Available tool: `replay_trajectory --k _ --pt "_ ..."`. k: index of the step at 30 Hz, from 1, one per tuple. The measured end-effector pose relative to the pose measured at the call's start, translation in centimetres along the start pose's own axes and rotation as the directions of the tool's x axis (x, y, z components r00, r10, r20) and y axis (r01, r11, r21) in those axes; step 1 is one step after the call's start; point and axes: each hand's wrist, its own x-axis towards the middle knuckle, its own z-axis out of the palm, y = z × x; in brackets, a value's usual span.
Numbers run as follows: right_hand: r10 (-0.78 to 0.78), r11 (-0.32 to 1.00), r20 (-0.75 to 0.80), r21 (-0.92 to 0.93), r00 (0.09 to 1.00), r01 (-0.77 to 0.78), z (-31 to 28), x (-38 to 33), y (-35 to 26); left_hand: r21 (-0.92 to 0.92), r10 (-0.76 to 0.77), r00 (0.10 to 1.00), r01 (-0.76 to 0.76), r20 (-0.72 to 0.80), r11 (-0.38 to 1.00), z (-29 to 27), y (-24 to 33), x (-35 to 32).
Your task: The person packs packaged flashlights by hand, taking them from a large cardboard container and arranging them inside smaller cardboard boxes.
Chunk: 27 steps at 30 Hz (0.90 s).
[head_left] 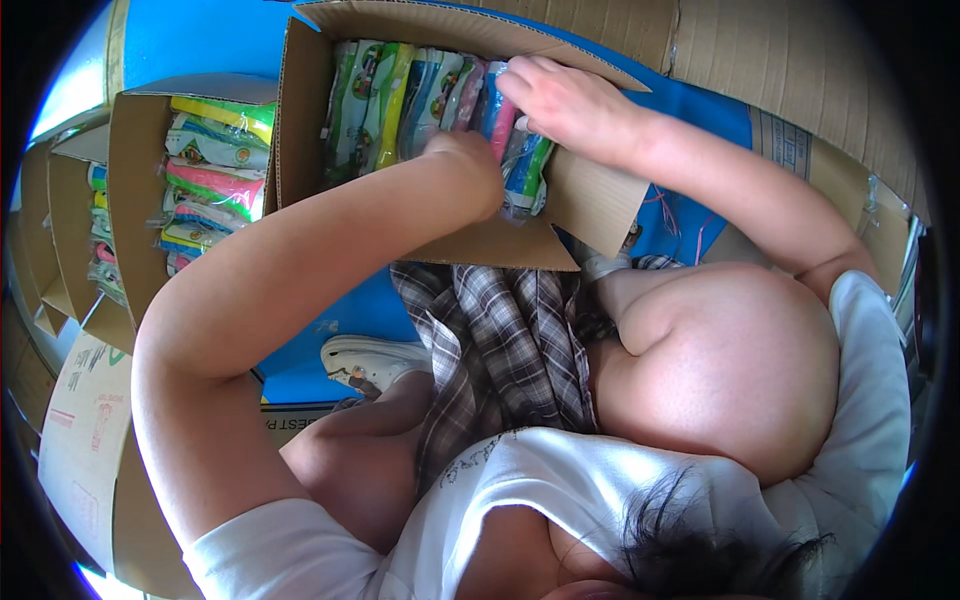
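Note:
An open cardboard box (305,125) in front of me holds a row of clear plastic packets with green, yellow, blue and pink contents, standing side by side. Toward the right of the row is a pink-and-blue plastic packet (497,112). My right hand (550,95) is closed on its upper end, fingers bent over the edge. Lower down, my left hand (465,165) curls against the same packet; its fingertips are mostly hidden behind the hand. A green-and-blue packet (527,180) lies just below my right hand.
To the left stands another open carton (135,190) with stacked colourful packets, and further cartons sit beyond it. A closed box (85,430) is at the lower left. Blue sheeting (210,40) covers the ground. Pink string (675,215) lies right of the box, and flat cardboard (770,50) behind.

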Motion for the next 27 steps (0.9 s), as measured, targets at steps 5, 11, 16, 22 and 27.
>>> replay_trajectory --k 5,11,16,22,27 --pt "0.0 0.967 0.299 -0.245 0.954 0.076 1.9 2.5 0.0 0.006 -0.005 0.97 0.003 0.242 1.0 -2.6 1.5 1.0" --pt "-0.009 0.995 0.574 -0.072 0.819 0.061 3.2 3.9 1.1 0.05 -0.032 0.982 0.023 0.183 0.998 -0.9 2.3 3.3" --pt "-0.059 0.98 0.607 -0.117 0.792 0.163 2.9 4.3 0.7 -0.063 -0.011 0.987 0.021 0.158 0.998 -2.0 2.1 2.0" --pt "0.029 0.998 0.669 -0.067 0.742 0.021 2.6 5.9 0.0 -0.127 -0.067 0.998 0.065 -0.013 0.99 -0.3 2.1 2.6" --pt "-0.053 0.953 0.633 -0.198 0.772 0.228 4.0 4.3 0.7 -0.216 -0.034 0.995 0.055 0.098 0.975 -1.0 1.5 1.5"
